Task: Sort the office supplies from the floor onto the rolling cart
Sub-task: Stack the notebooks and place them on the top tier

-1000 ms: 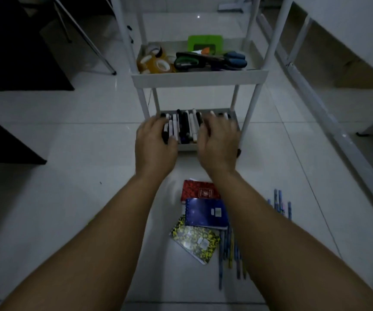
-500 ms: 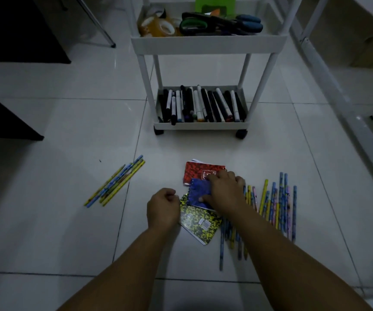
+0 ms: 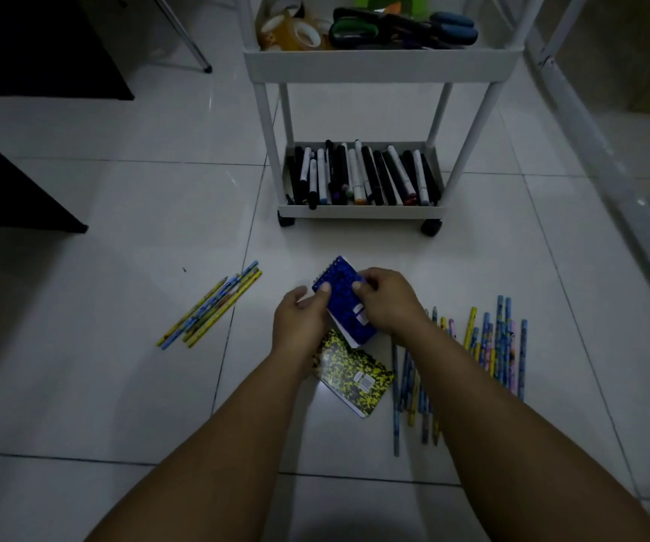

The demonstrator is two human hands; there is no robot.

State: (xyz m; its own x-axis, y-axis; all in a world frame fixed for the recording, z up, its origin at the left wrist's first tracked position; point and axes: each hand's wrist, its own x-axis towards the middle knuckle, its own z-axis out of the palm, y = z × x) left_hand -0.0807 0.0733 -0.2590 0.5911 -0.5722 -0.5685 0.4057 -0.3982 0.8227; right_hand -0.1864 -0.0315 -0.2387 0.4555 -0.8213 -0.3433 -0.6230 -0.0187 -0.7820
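Both my hands hold a blue spiral notebook (image 3: 342, 297) lifted just above the floor. My left hand (image 3: 300, 318) pinches its left edge and my right hand (image 3: 388, 299) grips its right side; a second pad seems stacked under it, mostly hidden. A yellow-and-black notebook (image 3: 354, 375) lies on the tiles right below. The white rolling cart (image 3: 382, 64) stands ahead; its bottom tray (image 3: 360, 211) is full of markers, its upper tray holds tape rolls (image 3: 290, 33) and scissors (image 3: 401, 29). The red notebook is out of sight.
A small bundle of pencils (image 3: 212, 305) lies on the floor to the left. Several more pencils (image 3: 487, 346) are spread at the right, partly under my right forearm. Dark furniture (image 3: 22, 181) sits at the left, a white frame (image 3: 589, 123) runs along the right.
My hands left the cart's bottom tray and came down to the notebooks. The blue notebook, flat on the floor half a second ago, is now lifted between both hands. The red one is no longer visible.
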